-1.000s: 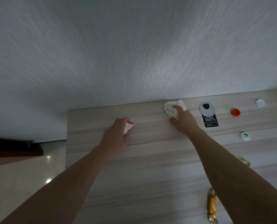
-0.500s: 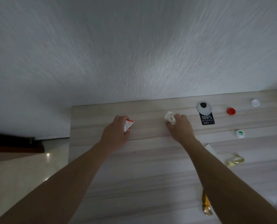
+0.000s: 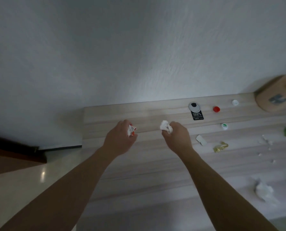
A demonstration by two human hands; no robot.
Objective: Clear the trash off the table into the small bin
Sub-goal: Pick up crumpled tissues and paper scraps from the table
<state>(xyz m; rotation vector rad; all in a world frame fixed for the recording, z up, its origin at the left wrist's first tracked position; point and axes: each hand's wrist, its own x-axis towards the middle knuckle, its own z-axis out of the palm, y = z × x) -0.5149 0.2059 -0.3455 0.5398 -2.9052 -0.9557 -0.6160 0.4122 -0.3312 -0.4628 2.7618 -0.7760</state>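
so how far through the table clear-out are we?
Early. Nothing visibly binned yet. In hand: left hand grips a red-and-white wrapper, right hand a crumpled tissue. Left on the table: red cap, white cap, gold wrapper, another tissue wad.

Both hands draw back from the far edge of the table (image 3: 115,165), now lifted above it. The right hand (image 3: 178,138), which a second ago was pressing on a white tissue (image 3: 165,126) by the wall, now has it bunched in its fingers. The left hand (image 3: 120,139) turns, exposing more of its red-and-white wrapper (image 3: 132,130).
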